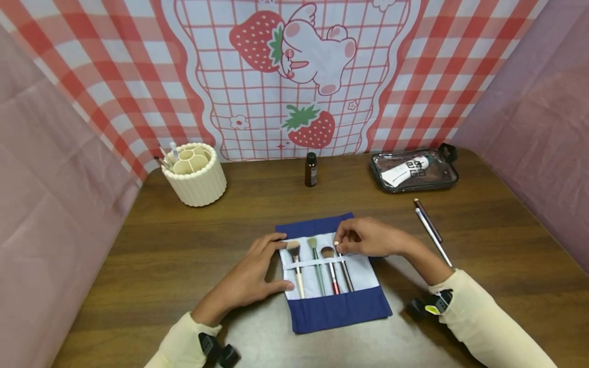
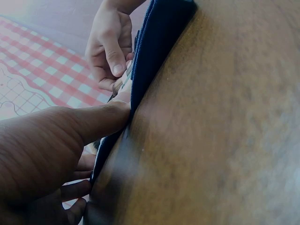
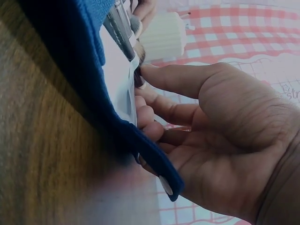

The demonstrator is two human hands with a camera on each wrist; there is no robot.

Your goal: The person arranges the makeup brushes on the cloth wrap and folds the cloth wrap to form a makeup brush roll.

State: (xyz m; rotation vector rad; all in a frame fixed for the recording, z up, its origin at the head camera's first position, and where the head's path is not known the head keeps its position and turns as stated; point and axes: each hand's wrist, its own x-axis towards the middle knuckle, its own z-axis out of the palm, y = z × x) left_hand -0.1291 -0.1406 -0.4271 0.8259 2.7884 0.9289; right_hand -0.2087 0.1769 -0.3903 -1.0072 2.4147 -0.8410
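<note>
A blue-and-white brush roll (image 1: 338,309) lies unfolded on the table. Under its white elastic strap sit a fluffy powder brush (image 1: 299,281), a green-handled brush (image 1: 317,266), a red-and-silver brush (image 1: 333,278) and a slim dark brush (image 1: 346,273). My right hand (image 1: 370,236) pinches the small pale tip of the slim brush between thumb and fingers; the right wrist view shows the thumb (image 3: 173,79) against its upper end. My left hand (image 1: 250,271) rests along the roll's left edge, its thumb and fingers spread. A snap strap (image 3: 161,166) hangs beside the right palm.
A white pencil-like brush (image 1: 432,235) and a dark one (image 1: 428,220) lie to the right. Behind stand a cream ribbed holder (image 1: 195,184) with a few brushes, a brown bottle (image 1: 311,171) and a clear pouch (image 1: 439,176) containing a white tube (image 1: 405,171).
</note>
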